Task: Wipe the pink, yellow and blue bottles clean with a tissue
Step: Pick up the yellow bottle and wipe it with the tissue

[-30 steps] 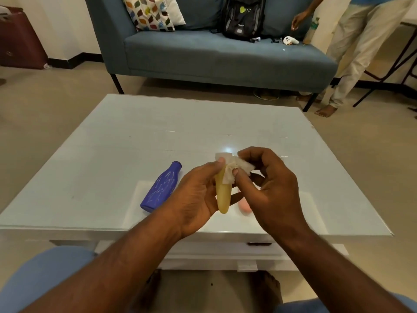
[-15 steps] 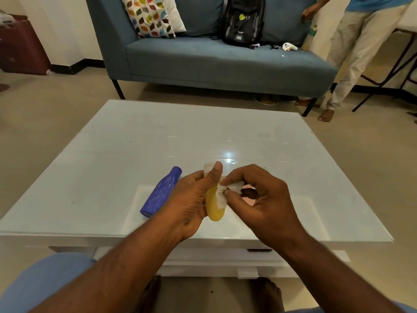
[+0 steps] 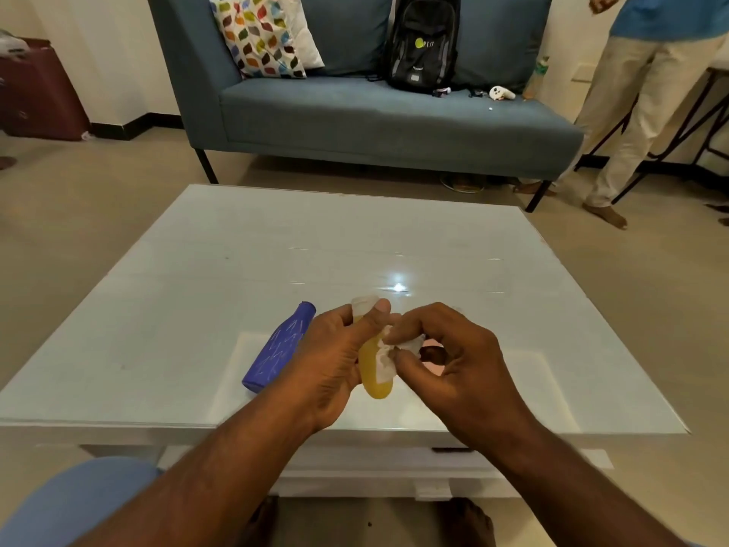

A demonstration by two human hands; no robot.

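My left hand [image 3: 331, 361] grips the yellow bottle [image 3: 374, 373] above the near part of the white table [image 3: 276, 250], thumb up by its pale cap. My right hand [image 3: 453, 365] pinches a crumpled white tissue [image 3: 388, 355] against the bottle's right side. The blue bottle [image 3: 278, 349] lies on its side on the table just left of my left hand, neck pointing away from me. A small patch of the pink bottle [image 3: 434, 355] shows behind my right hand's fingers; the remainder is hidden.
A blue sofa [image 3: 374, 120] stands beyond the table with a patterned cushion [image 3: 258, 37] and a black backpack [image 3: 422, 41]. A person [image 3: 631, 96] in beige trousers stands at the far right. A dark red case [image 3: 39, 92] sits at the far left.
Both hands with the yellow bottle dropped lower toward the table. The tissue slid from the bottle's cap end down to its middle and side.
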